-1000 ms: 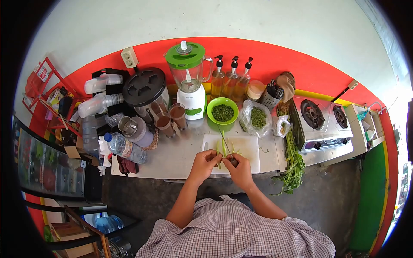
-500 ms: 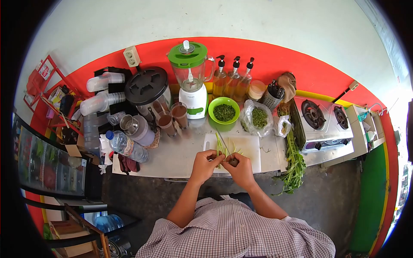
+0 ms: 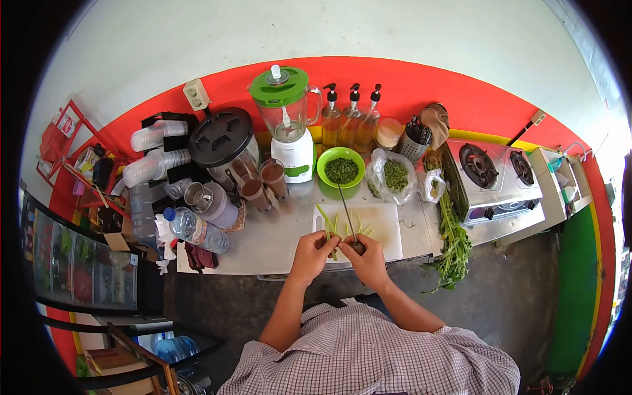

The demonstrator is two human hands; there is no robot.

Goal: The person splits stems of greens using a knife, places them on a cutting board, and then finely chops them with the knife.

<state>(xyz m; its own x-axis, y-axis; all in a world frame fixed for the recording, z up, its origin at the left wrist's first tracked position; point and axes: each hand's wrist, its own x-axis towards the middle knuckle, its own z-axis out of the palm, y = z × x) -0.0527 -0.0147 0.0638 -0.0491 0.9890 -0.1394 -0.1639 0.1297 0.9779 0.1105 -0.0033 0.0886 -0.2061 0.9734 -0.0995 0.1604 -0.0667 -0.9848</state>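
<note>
My left hand (image 3: pixel 313 254) is closed around several thin green stalks (image 3: pixel 322 214), whose upper ends slant to the left over the white cutting board (image 3: pixel 390 242). In my right hand (image 3: pixel 368 263) is a knife (image 3: pixel 347 209), gripped by its dark handle with the blade pointing away from me. The thumbs of both hands are close together near the board's front edge. Short cut stalk pieces (image 3: pixel 364 227) lie on the board to the right of the blade. Just beyond the board stands a green bowl (image 3: pixel 341 189) of chopped leaves.
A blender (image 3: pixel 291 155), oil bottles (image 3: pixel 349 126) and a bag of chopped greens (image 3: pixel 395 176) line the back. Leafy stalks (image 3: pixel 454 243) hang over the counter edge beside the gas stove (image 3: pixel 497 181). At left are a water bottle (image 3: pixel 197 230) and brown-filled glasses (image 3: pixel 255 192).
The stalks now lean further left, away from the blade. The knife's tip has swung outward, so more of the blade shows. The view has shifted slightly.
</note>
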